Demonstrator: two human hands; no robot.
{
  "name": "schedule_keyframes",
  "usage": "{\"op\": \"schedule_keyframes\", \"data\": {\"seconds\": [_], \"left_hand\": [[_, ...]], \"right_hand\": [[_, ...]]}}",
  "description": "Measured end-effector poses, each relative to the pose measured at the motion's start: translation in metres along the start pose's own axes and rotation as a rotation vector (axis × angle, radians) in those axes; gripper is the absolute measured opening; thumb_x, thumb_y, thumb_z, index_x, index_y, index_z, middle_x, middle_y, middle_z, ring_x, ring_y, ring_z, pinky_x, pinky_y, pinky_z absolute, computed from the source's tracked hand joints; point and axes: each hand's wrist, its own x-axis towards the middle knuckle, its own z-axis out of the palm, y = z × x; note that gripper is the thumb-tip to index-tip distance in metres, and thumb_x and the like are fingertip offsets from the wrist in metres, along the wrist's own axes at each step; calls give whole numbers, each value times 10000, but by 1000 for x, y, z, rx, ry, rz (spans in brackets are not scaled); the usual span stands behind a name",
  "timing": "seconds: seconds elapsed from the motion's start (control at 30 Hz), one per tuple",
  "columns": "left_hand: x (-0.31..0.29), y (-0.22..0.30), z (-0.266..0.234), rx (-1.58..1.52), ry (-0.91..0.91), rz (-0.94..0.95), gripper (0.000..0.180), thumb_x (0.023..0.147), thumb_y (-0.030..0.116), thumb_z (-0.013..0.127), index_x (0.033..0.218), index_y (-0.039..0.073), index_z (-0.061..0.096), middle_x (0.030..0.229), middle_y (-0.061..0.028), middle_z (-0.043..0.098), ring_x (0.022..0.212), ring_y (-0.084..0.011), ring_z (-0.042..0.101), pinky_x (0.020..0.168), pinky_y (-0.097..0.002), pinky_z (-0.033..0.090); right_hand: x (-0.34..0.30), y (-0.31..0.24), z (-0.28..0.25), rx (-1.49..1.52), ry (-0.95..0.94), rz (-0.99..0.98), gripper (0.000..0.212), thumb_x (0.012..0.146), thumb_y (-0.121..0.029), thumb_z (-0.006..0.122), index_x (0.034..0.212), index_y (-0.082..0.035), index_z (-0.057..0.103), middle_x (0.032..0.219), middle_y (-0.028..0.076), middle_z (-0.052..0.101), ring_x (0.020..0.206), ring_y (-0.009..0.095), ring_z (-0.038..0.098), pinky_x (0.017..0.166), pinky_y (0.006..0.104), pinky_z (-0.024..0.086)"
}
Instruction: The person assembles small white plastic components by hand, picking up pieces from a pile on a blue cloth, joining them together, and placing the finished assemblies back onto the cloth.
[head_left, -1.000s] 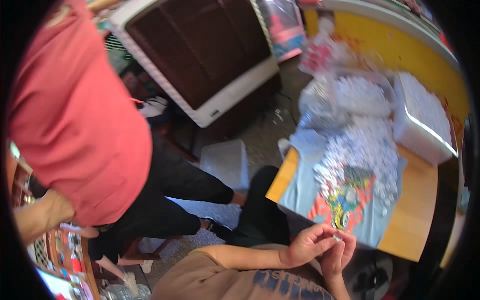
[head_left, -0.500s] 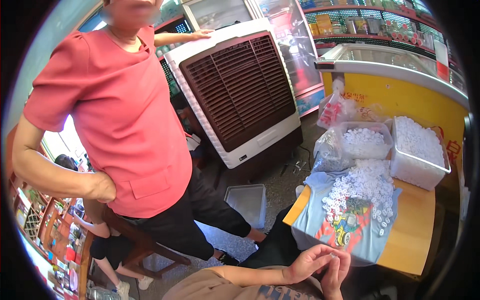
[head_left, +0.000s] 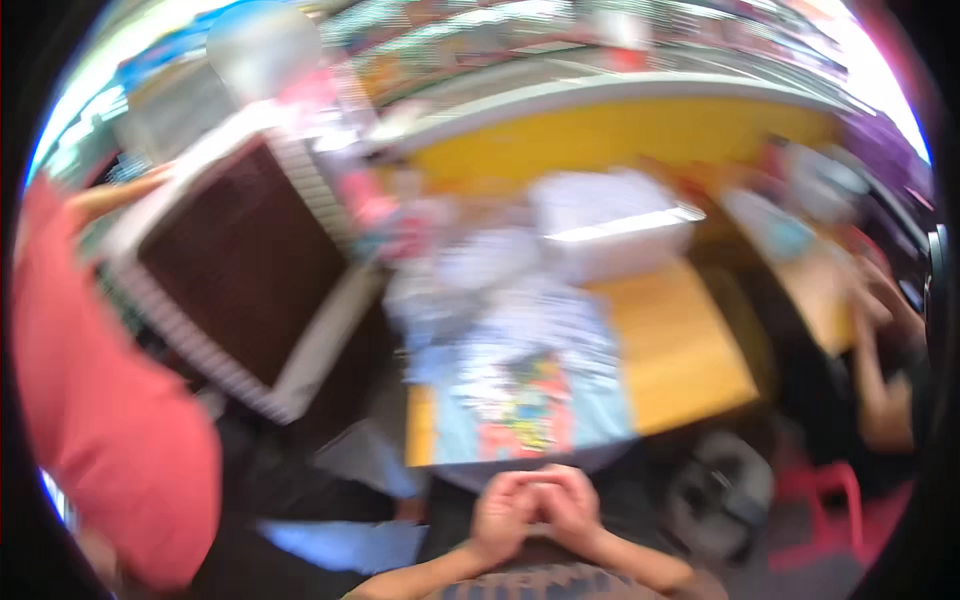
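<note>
Two hands [head_left: 503, 515] — fingers [head_left: 516, 482] curled together (can't tell what's held) — near one blue cloth [head_left: 592, 412].

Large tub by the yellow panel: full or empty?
Full: white contents reach the tub's rim, though motion blur hides individual pieces.

Table [head_left: 690, 350] central; cloth [head_left: 603, 415] on its left part; small pieces [head_left: 535, 320] heaped on cloth; bin [head_left: 615, 255] behind, rightward; counter [head_left: 600, 135] beyond; cooler [head_left: 240, 270] left of table; left hand [head_left: 503, 512], right hand [head_left: 570, 508] before near edge.
</note>
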Motion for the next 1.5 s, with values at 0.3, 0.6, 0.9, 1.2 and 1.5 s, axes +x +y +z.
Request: {"op": "schedule_keyframes", "data": {"seconds": [0.3, 0.6, 0.9, 1.2, 1.5], "left_hand": [[37, -8, 5, -223, -55, -104, 179, 889, 180, 524, 971, 21, 524, 717, -11, 549, 535, -46, 460, 469, -166, 362], [49, -2, -16, -172, -162, -253, 197, 894, 197, 518, 965, 16, 545, 715, -1, 527, 601, -51, 468, 536, -176, 390], [38, 5, -23, -66, -205, -182, 195, 919, 186, 471, 988, 25, 556, 666, 31, 466, 552, -36, 402, 501, -162, 322], [-11, 10, -3, 102, -307, -32, 235, 925, 197, 427, 888, 26, 585, 617, 35, 463, 515, -29, 397, 456, -169, 300], [-48, 25, -15, 8, -226, -103, 314, 928, 267, 390, 824, 49, 590, 584, 44, 445, 497, -32, 396, 429, -178, 293]], "right_hand": [[7, -28, 6, -352, 188, -380, 205, 927, -133, 465, 1065, -10, 552, 923, 34, 547, 816, 76, 514, 695, 206, 424], [17, -20, 8, -396, 190, -289, 222, 928, -146, 460, 1069, 1, 550, 945, 53, 560, 860, 118, 534, 754, 238, 431], [5, -21, 25, -477, 269, -331, 252, 942, -196, 433, 1089, -28, 549, 929, 46, 554, 849, 114, 533, 749, 235, 434], [-38, -15, 28, -341, 180, -362, 238, 937, -209, 460, 1067, -21, 528, 934, 18, 561, 855, 62, 506, 751, 212, 430], [-48, -3, 41, -211, 31, -344, 232, 946, -210, 443, 1062, -20, 505, 905, -5, 538, 825, 49, 485, 742, 202, 426]]}}
